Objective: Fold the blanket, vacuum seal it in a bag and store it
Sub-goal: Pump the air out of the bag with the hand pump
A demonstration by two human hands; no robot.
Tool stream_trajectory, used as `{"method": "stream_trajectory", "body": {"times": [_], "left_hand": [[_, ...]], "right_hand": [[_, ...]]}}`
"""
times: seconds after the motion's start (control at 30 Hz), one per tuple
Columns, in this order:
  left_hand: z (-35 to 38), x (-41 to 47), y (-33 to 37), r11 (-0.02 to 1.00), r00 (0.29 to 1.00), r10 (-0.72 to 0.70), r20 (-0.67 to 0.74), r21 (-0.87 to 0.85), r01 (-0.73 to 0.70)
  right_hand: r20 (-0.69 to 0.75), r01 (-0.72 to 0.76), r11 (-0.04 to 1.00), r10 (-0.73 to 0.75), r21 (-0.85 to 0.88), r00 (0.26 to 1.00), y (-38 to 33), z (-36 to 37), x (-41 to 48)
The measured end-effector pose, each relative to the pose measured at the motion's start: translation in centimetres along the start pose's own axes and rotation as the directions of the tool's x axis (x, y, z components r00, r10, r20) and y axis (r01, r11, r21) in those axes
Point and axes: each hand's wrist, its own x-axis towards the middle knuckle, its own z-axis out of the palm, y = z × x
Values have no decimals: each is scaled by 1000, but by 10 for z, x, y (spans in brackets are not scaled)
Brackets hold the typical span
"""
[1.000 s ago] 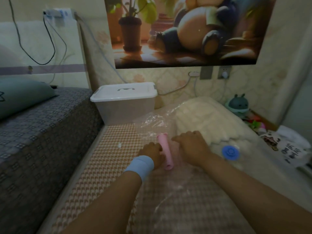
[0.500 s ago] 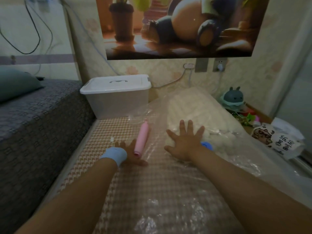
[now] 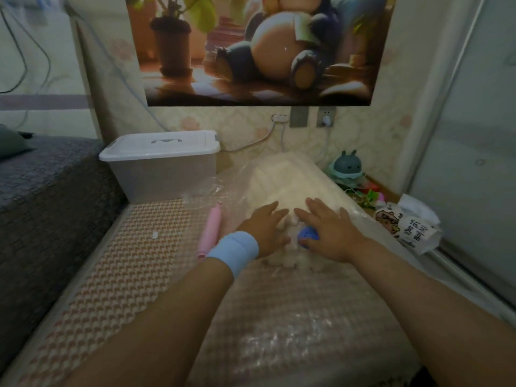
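Note:
A folded cream blanket (image 3: 282,180) lies inside a clear plastic vacuum bag (image 3: 279,325) spread over the patterned mat. Both my hands rest flat on the bag at the near end of the blanket, fingers spread. My left hand (image 3: 265,229), with a light blue wristband, is just left of the blue round valve (image 3: 307,235). My right hand (image 3: 328,229) lies to the right of the valve and partly covers it. A pink tube-shaped pump (image 3: 211,229) lies on the mat to the left of my left hand, untouched.
A lidded translucent storage box (image 3: 162,163) stands at the far left of the mat (image 3: 117,275). A grey bed (image 3: 47,191) borders the left side. Toys (image 3: 347,167) and a printed paper bag (image 3: 405,227) lie on the floor at right, by a glass door (image 3: 474,163).
My left hand has let go of the pink pump and moved right onto the bagged blanket. My right hand has opened flat and slid forward beside the valve. The pump now lies alone.

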Motion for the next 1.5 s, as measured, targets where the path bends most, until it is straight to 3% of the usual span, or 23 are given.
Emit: {"method": "stream_trajectory", "body": {"times": [0.1, 0.17, 0.27, 0.33, 0.5, 0.63, 0.8, 0.87, 0.93, 1.03, 1.23, 1.33, 1.4, 1.5], "left_hand": [[29, 5, 18, 993, 985, -3, 170, 113, -17], [36, 9, 26, 990, 986, -14, 165, 139, -10], [25, 12, 26, 994, 997, 0, -74, 106, 8], [25, 21, 20, 998, 977, 28, -214, 61, -16], [36, 28, 12, 992, 998, 63, -7, 112, -62], [37, 29, 12, 994, 999, 49, -17, 97, -47], [38, 28, 12, 995, 999, 32, -24, 93, -30], [38, 28, 9, 995, 999, 36, -31, 95, -33], [38, 27, 8, 995, 998, 40, -39, 97, -36], [38, 28, 9, 995, 998, 35, -44, 90, -31], [36, 26, 9, 993, 998, 47, -34, 105, -43], [36, 26, 9, 995, 998, 50, -39, 93, -47], [37, 26, 9, 995, 998, 47, -40, 89, -44], [36, 26, 10, 997, 999, 37, -21, 75, -36]], "right_hand": [[26, 12, 1000, -13, 8, 1000, 18, 7, -11], [-54, 35, 999, -34, 17, 998, 24, 6, -12], [-195, 78, 983, -110, -164, 975, 13, -2, -9], [-176, 42, 985, -72, -170, 982, 9, -3, -8], [-49, 27, 997, -31, -75, 998, 1, 1, -3], [47, 102, 993, -99, -60, 994, 0, 1, 1], [24, 251, 965, -250, -80, 968, 4, 5, -7], [-11, 209, 978, -209, 8, 978, 3, 5, -9], [-94, 65, 995, -58, 76, 994, -1, 3, -10], [-86, -117, 988, 108, -101, 990, -7, -1, -5], [-15, 143, 989, -142, 39, 990, -5, 5, -5], [-134, -17, 999, 13, -28, 991, -13, 5, -6], [-135, -112, 987, 96, -118, 986, -15, 5, -3], [-73, 22, 997, -27, -75, 997, -15, 3, -1]]}}
